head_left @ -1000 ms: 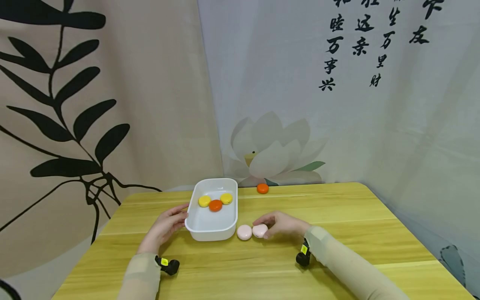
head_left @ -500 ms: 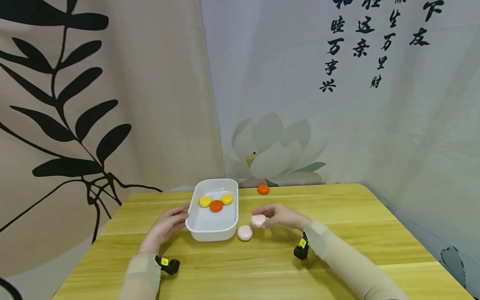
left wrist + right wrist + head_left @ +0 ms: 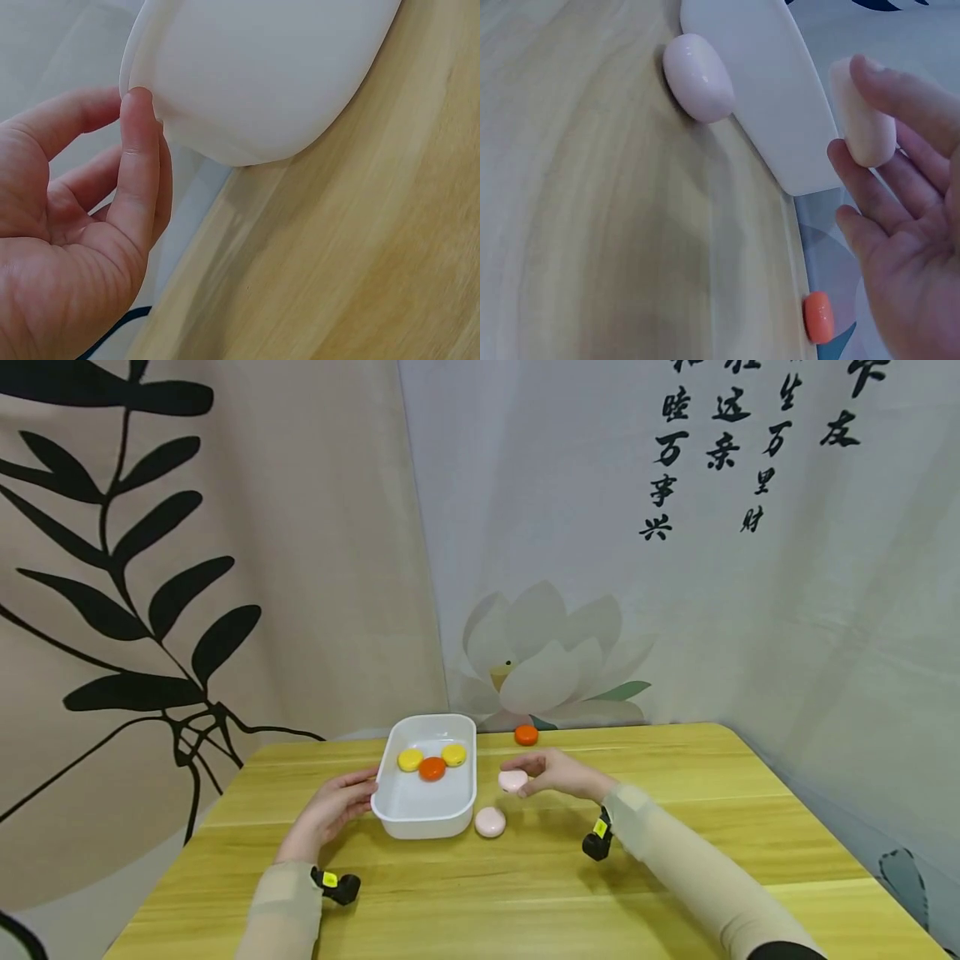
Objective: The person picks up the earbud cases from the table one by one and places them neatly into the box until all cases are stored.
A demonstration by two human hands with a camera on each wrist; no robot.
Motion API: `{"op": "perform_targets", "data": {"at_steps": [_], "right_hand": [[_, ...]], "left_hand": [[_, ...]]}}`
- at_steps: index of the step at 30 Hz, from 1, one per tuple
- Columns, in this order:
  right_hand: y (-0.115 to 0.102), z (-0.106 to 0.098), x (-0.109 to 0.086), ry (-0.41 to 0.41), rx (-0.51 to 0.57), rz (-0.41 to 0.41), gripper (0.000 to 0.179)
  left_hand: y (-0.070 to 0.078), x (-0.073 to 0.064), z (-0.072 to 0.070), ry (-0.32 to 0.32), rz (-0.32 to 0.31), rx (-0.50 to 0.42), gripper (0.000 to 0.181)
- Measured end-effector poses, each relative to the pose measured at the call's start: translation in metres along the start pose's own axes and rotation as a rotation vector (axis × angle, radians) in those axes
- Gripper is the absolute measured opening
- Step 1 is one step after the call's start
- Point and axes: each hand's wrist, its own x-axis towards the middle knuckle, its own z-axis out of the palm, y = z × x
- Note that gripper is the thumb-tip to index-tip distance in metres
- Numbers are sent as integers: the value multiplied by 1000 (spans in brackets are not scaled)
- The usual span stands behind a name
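Note:
A white plastic box (image 3: 423, 799) stands on the table, with two yellow discs (image 3: 410, 760) and one orange disc (image 3: 432, 768) in it. My left hand (image 3: 335, 810) holds the box's left side; in the left wrist view its fingers (image 3: 138, 142) are at the rim. My right hand (image 3: 558, 774) pinches a smooth pink rounded disc (image 3: 513, 781) above the table, to the right of the box and apart from it. A second pink disc (image 3: 490, 822) lies on the table close to the box's near right corner, seen also in the right wrist view.
Another orange disc (image 3: 527, 735) lies at the table's (image 3: 637, 893) far edge, beyond my right hand. Behind that edge hangs a printed cloth (image 3: 540, 527). Dark cable (image 3: 22, 935) shows at the lower left.
My right hand has lifted the pink disc off the table, away from the other pink one, and carried it farther from me. The left hand and box have stayed in place.

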Motion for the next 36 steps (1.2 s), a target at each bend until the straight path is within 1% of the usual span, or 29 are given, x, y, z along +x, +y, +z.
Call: {"op": "perform_targets", "data": {"at_steps": [6,11,19,24,30,36], "right_hand": [[-4,-5,4,-8,3,-7,52],[-8,-7,6,6,-4,-24,53],[-12,-13,7,21,-13,6,55],[-15,-18,9,25,-24,-14,53],[-24,-23,14,34,-2,-44,51],[-30,-25,18,47,7,-38,51]], "left_hand": [[1,1,0,-6,-1,4,53],[0,-1,-2,-3,2,10,54],[1,-1,0,-3,-4,-17,54],[2,0,1,-3,-5,-24,54],[1,0,1,-18,8,-29,55],[0,0,1,-30,14,-26,54]]}}
